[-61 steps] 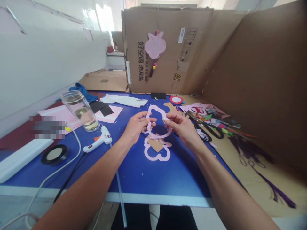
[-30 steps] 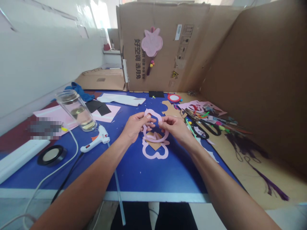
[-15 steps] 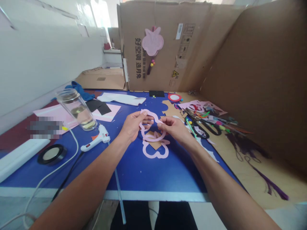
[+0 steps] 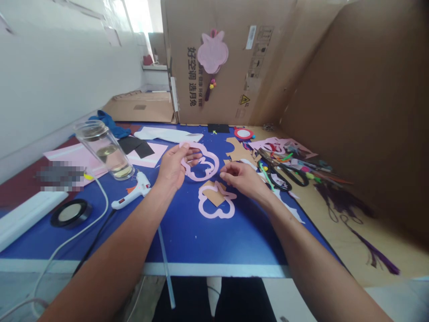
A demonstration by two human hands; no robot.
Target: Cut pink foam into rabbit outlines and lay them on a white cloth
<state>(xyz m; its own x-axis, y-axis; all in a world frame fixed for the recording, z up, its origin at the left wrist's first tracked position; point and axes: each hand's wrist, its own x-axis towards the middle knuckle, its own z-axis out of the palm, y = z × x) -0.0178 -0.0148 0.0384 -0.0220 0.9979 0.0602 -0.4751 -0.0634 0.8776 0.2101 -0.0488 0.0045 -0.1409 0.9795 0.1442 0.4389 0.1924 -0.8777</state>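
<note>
My left hand (image 4: 174, 165) pinches the upper left edge of a pink outline cut-out (image 4: 215, 161) with scalloped curves, held above the blue table. Part of its rim lies behind my thumb. To the right of it my right hand (image 4: 243, 176) is apart from the cut-out, fingers curled and thumb close to the fingertips; I see nothing between them. Below, a second pink outline cut-out (image 4: 219, 215) with two pointed ears lies flat on the table. A small brown card piece (image 4: 214, 193) lies with it, across its upper part.
To the left are a white glue gun (image 4: 132, 197) with a trailing clear glue stick, black tape (image 4: 71, 213) and a tilted glass of liquid (image 4: 109, 154). Scissors (image 4: 288, 174) and scraps lie right. A cardboard wall (image 4: 278, 89) carries a pink hanging piece (image 4: 213, 53).
My right hand has let go of the pink cut-out. My left hand has lifted it up and to the left, away from the one on the table.
</note>
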